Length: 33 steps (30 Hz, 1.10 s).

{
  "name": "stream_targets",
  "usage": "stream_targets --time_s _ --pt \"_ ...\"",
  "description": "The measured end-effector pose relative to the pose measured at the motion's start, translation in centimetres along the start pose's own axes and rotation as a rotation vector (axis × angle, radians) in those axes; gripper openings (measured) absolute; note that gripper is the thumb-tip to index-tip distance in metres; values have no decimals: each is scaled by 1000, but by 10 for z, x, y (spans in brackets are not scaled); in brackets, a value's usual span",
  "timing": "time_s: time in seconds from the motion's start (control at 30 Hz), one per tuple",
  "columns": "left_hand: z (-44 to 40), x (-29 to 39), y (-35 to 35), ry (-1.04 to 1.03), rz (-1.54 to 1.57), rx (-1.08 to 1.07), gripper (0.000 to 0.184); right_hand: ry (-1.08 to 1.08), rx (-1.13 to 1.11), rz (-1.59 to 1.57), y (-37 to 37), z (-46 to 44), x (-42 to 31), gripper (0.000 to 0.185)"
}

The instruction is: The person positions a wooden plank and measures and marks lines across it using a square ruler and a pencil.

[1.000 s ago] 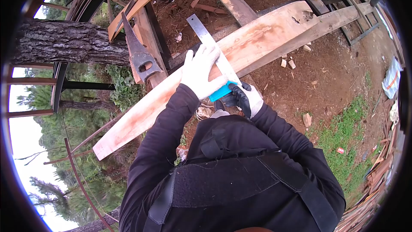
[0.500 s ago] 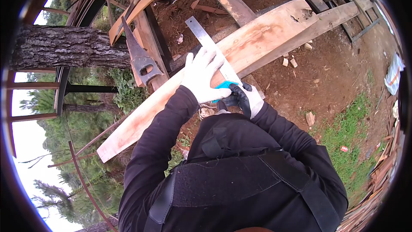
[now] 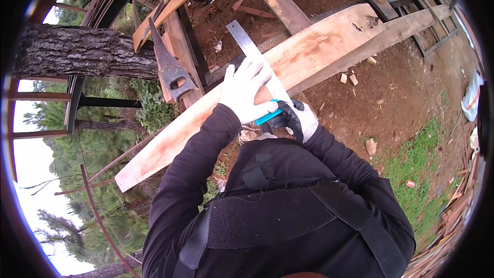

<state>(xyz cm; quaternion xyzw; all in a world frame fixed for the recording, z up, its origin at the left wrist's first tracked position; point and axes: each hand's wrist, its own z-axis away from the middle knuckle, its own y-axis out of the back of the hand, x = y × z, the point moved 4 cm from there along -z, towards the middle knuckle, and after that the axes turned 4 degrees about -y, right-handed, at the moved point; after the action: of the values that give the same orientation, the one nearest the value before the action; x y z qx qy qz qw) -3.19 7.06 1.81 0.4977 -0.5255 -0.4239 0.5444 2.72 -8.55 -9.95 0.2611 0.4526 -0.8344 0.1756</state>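
Holding the square (image 3: 276, 86) across the plank (image 3: 314, 47), beneath my left hand (image 3: 243, 92).
It lies spread over the blade (image 3: 241, 35); my right hand (image 3: 301, 119) grips the turquoise handle (image 3: 266, 115). I have the square laid, no cut showing beside it; the saw (image 3: 167, 62) rests left of both hands.

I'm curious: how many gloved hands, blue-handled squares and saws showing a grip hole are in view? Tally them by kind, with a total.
Gloved hands (left hand, right hand): 2
Blue-handled square: 1
Saw showing a grip hole: 1
Total: 4
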Motion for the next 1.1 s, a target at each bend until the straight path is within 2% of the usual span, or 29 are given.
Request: stream_targets --time_s 0.33,0.43,0.83,1.1 --pt "1 1 2 -6 26 -14 84 -13 -7 36 0 3 -1 33" --pt "1 1 1 -3 28 -16 85 -22 38 -42 -3 5 -1 30" --pt "-1 2 2 7 14 -62 86 -1 -1 54 -3 6 -3 33" --pt "0 -1 0 5 35 0 84 -9 57 39 -1 0 -2 32"
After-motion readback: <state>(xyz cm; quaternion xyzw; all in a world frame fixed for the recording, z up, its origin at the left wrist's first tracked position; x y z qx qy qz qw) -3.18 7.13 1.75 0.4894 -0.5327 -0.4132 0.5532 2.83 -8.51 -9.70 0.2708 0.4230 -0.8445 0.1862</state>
